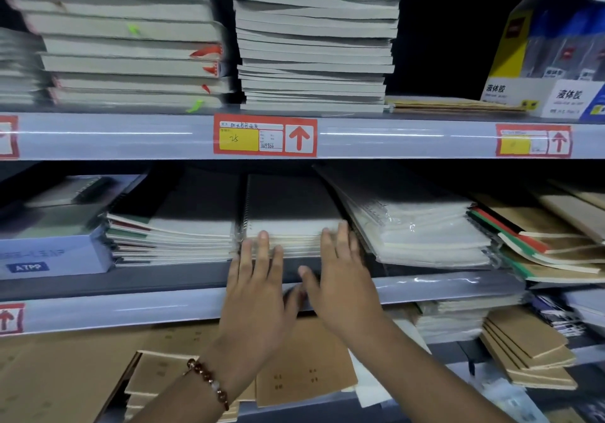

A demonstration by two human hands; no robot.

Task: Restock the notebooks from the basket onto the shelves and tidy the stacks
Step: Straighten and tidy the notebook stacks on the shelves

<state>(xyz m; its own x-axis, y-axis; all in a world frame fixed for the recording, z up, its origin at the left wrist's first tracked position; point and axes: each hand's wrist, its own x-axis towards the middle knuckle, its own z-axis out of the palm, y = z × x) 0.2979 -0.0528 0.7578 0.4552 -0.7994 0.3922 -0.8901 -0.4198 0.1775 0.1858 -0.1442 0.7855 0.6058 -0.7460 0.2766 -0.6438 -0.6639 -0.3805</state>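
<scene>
Notebook stack point(288, 226) on middle shelf point(163, 278), left hand point(258, 288) and right hand point(340, 275) pressing its front edge, fingers straight, slightly spread, gripping nothing.

Red-and-yellow price label point(265, 135) (white arrow panel), kraft-brown notebooks point(306, 370), amber-beaded bracelet point(209, 381)

Dim overall; deep shadow behind stacks; glare streaks on shelf rail point(393, 136); edges blurred, bowed.

— Any room above the middle stack of spiral-bound white notebooks point(288, 226)?
— A dark gap under the grey upper shelf rail point(393, 137).
— Sideways?
— Blocked; the plastic-wrapped notebook pile point(419, 226) leans against it.
</scene>
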